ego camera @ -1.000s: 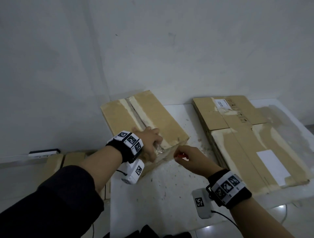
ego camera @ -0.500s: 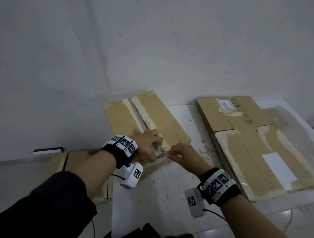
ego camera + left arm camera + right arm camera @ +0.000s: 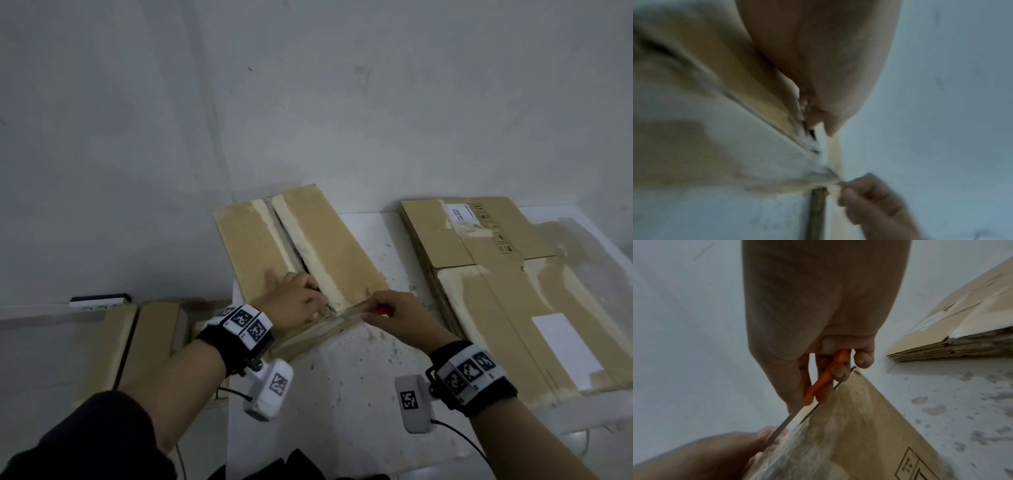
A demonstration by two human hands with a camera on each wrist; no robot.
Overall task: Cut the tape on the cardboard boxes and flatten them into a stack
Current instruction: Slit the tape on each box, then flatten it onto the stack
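I see the brown cardboard box (image 3: 301, 253) on the left part of the white table (image 3: 346, 394), its top seam slit. My left hand (image 3: 295, 303) presses on its near end, fingers bent over the edge. My right hand (image 3: 399, 317) grips the orange-handled knife (image 3: 824, 378), blade at the near taped edge. The stack of flattened boxes (image 3: 507, 291) lies right.

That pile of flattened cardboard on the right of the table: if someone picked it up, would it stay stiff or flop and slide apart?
The pile of flattened cardboard would probably sag a little, since its creases show. The sheets look loose at the edge, so they may slide apart. Glossy tape on top could feel slippery.
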